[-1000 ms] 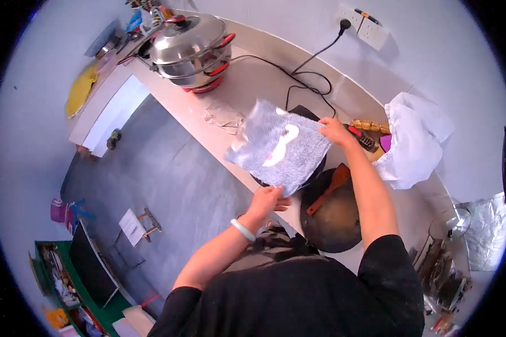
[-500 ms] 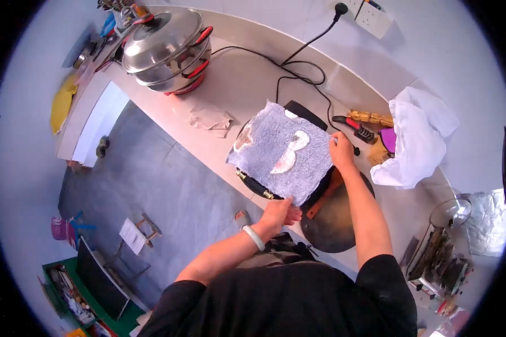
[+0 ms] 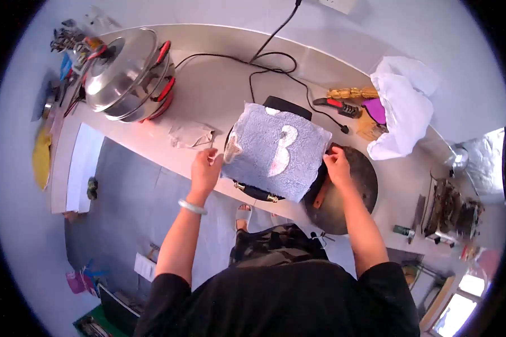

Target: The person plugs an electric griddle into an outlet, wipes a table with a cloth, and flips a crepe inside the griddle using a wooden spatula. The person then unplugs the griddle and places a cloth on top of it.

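A blue-grey towel (image 3: 258,143) with white patches is spread over a dark round appliance, whose black rim with brass-coloured fittings (image 3: 257,191) shows below the towel. My left hand (image 3: 205,173) is beside the towel's left edge, its fingers bent and slightly apart, with nothing visible between them. At the towel's right edge, my right hand (image 3: 337,165) pinches the cloth between thumb and fingers. Under my right forearm lies a round dark board or lid (image 3: 357,194), with a reddish-brown handle (image 3: 320,194) across its left side. Most of the appliance is hidden by the towel.
A steel steamer pot (image 3: 126,76) with red handles stands at the left. A beige cloth (image 3: 191,136) lies on the counter (image 3: 213,81). Behind the towel runs a black cord (image 3: 275,53). A white bag (image 3: 402,112) and a black-and-red tool (image 3: 337,105) are at the right.
My left hand has moved from the towel's front corner to its left edge. My right hand has shifted slightly down the right edge. The towel has turned a little, and the view has shifted.
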